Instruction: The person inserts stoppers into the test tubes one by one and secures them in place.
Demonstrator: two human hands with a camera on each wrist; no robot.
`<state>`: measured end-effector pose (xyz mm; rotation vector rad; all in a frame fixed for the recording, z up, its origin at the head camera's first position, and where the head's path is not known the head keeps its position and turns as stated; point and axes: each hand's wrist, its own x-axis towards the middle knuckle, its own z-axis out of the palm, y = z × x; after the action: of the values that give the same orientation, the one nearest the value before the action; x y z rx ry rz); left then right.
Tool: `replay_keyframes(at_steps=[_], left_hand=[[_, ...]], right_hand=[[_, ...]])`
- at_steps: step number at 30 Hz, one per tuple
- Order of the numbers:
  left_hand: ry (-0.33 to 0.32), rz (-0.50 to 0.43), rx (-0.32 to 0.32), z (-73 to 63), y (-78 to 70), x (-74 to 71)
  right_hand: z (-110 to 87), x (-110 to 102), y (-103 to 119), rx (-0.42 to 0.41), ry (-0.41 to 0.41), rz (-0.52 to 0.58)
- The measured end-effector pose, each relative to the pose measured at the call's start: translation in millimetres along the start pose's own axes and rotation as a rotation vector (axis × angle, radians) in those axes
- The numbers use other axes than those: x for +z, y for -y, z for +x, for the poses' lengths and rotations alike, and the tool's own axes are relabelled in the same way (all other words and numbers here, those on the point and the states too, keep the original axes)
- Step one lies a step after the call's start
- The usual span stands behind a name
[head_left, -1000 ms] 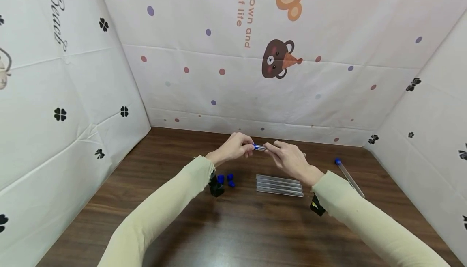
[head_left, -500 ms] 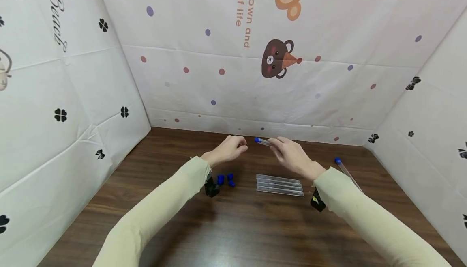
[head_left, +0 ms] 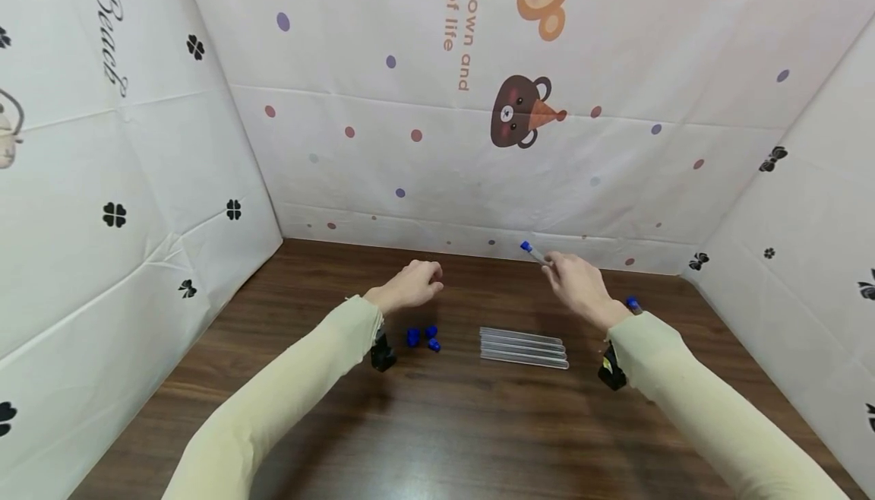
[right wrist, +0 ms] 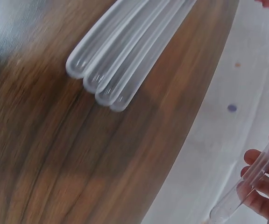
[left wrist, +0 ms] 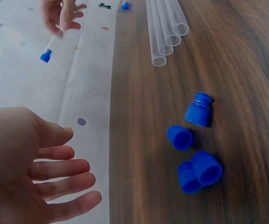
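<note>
In my right hand [head_left: 577, 283] I hold a clear test tube [right wrist: 246, 184] fitted with a blue stopper [head_left: 525, 246], pinched between thumb and fingers above the table. My left hand [head_left: 410, 286] is held over the table with its fingers loosely bent and nothing in it; the left wrist view shows the fingers apart. Nearest to it on the table lie several loose blue stoppers [left wrist: 207, 168]. To their right, several uncapped test tubes [head_left: 522, 348] lie side by side, their open ends toward the stoppers and rounded ends to the right.
Another blue-capped test tube [head_left: 633, 305] lies at the right of the wooden table [head_left: 437, 424], mostly hidden by my right sleeve. White printed sheets [head_left: 437, 166] rise as walls at the back and both sides. A black wrist camera [head_left: 383, 356] sits under my left cuff.
My left hand has let go of the stoppered tube and drawn back to the left. My right hand has carried the capped test tube to the right.
</note>
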<state>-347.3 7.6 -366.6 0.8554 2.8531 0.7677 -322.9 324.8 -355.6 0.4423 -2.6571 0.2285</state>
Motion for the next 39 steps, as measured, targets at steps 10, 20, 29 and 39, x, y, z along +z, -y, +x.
replay_keyframes(at_steps=[10,20,29,39], left_hand=[[0.025,0.029,-0.011,-1.3,3.1,2.9],[0.029,0.059,-0.004,-1.1,6.6,5.5],[0.053,0.068,-0.003,-2.2,8.0,6.4],[0.071,0.077,0.0,-1.7,9.9,8.2]], right_hand=[[-7.3,-6.4,-34.7,0.139,0.064,0.0],[-21.6,-15.9,-72.5,0.262,0.101,-0.012],[-37.0,-23.7,-101.0,0.327,0.142,-0.002],[-61.4,-29.1,-128.4,0.429,0.177,0.003]])
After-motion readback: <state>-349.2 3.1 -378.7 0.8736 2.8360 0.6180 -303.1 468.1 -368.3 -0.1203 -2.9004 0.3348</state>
